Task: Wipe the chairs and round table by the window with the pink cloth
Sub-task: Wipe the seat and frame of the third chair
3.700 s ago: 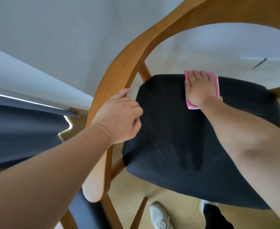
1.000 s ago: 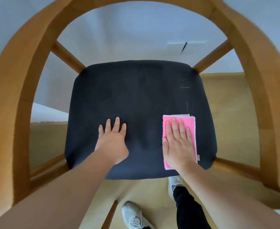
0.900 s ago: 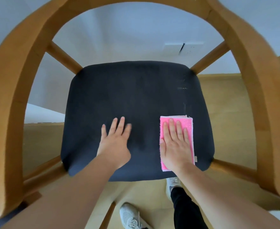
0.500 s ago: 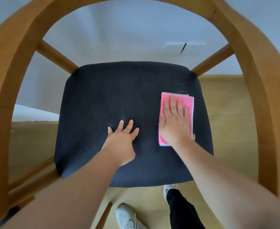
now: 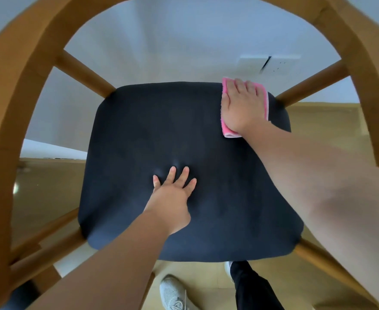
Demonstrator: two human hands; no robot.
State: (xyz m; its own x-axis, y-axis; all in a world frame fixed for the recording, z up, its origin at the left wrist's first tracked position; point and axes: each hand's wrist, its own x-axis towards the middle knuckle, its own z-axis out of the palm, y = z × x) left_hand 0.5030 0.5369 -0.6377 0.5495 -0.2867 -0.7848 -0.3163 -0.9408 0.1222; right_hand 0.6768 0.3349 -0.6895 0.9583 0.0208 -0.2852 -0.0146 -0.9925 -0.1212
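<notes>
The right hand point(image 5: 242, 106) lay flat, pressing the pink cloth point(image 5: 225, 128) at the seat point(image 5: 161, 130) edge (it might slip off); the left hand point(image 5: 172, 198) lay flat and empty.

White wall point(image 5: 184, 41) behind, evenly lit, soft daylight. White socket plate point(image 5: 280, 63) low on wall at right, dark cord hanging beside it. White skirting point(image 5: 49, 151) at left. Pale wood floor point(image 5: 318, 130), glossy, bright glare spot point(image 5: 16, 189) at far left.
</notes>
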